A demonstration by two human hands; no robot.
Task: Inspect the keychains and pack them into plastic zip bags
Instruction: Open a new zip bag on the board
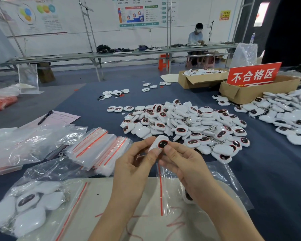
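- Above the pale board (102, 192), we pinch one white keychain (159, 143) between our left hand (132, 164) and right hand (186, 164), both curled onto it, dark red-rimmed face toward us.
- Under our right wrist a red-sealed zip bag (224, 173) lies flat.
- Just behind sits the keychain heap (184, 124); an empty-bag stack (97, 150) lies left, a filled bag (31, 206) lower left.
- A red sign (253, 74) in a cardboard box (247, 95) reads "不合格区".
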